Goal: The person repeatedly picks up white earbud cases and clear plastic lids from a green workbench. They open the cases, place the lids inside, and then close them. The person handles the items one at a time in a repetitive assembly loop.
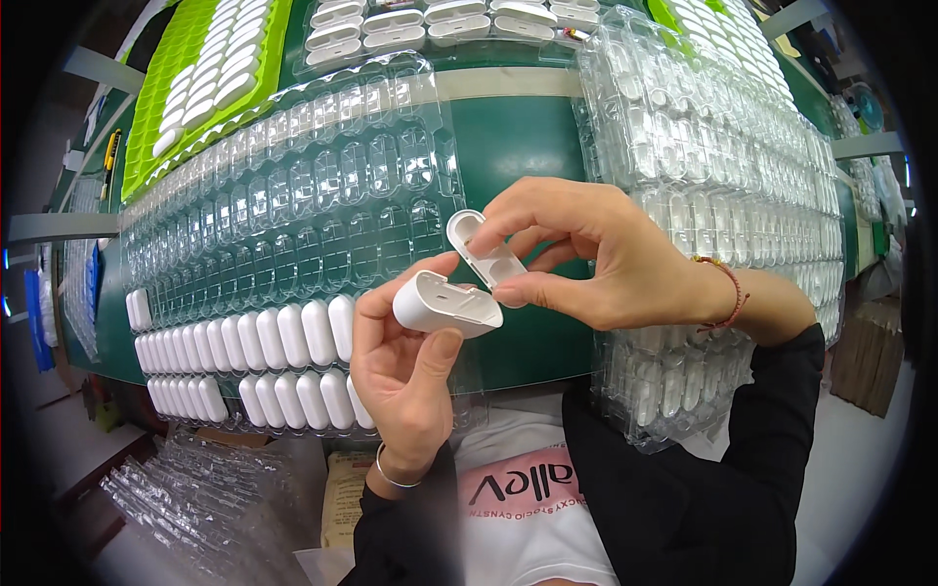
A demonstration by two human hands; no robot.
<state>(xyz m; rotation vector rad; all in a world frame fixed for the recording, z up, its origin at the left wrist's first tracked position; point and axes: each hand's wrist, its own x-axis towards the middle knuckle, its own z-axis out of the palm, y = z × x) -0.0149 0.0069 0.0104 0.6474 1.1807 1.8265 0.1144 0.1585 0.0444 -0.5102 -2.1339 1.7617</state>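
Observation:
My left hand [405, 376] grips a white rounded plastic case shell [445, 305], thumb pressed on its lower edge. My right hand [596, 256] pinches a smaller white insert piece [486, 256] between thumb and fingers, its lower end touching the shell's open top. Both parts are held above a clear blister tray [293, 210] on the green table [513, 137]. The tray's near rows hold several white shells [283, 337]; its far pockets are empty.
A stack of clear trays with white parts [723, 176] stands at the right. A green tray of white pieces [205, 68] lies at the back left, and another clear tray of white parts [430, 24] at the back. Loose empty clear trays [205, 488] pile up lower left.

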